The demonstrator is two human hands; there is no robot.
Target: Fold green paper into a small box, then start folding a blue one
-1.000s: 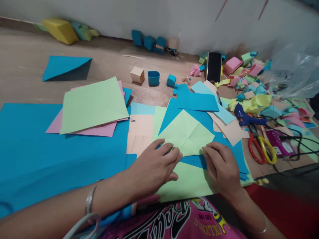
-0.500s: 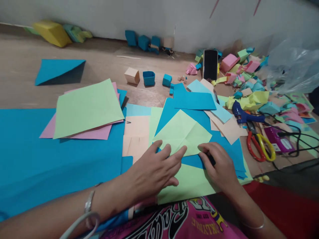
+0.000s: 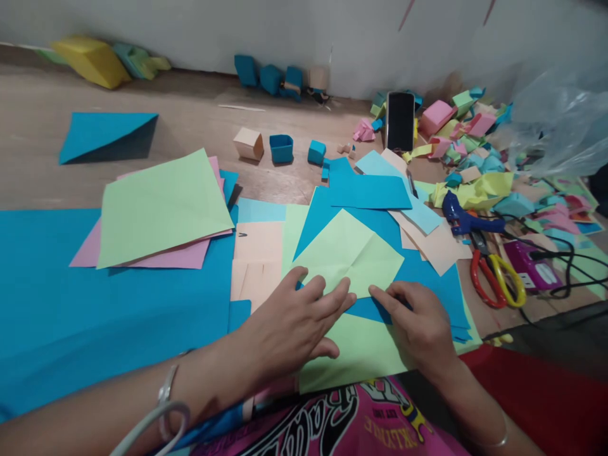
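A light green paper sheet [image 3: 344, 250] with crossing crease lines lies over blue sheets [image 3: 375, 221], its lower edge folded straight. My left hand [image 3: 299, 316] rests at its lower left, open, with spread fingers over the edge. My right hand [image 3: 420, 316] is at the lower right of the same sheet. Its fingers are curled and one digit stretches along the folded edge, touching it; the underside of this grip is hidden. Beneath both hands shows another light green sheet [image 3: 361, 354].
Left lies a stack topped by a green sheet [image 3: 164, 209], on large blue paper [image 3: 118, 304]. Small paper boxes [image 3: 281, 149] stand ahead. At right are red-and-yellow-handled scissors [image 3: 494, 278], a blue glue gun [image 3: 468, 218], a purple corded box [image 3: 529, 266], a phone [image 3: 399, 121] and heaped paper pieces.
My right hand's stretched digit has slid left along the folded edge, away from the right corner. My left hand stays nearly in place. The view has shifted slightly.
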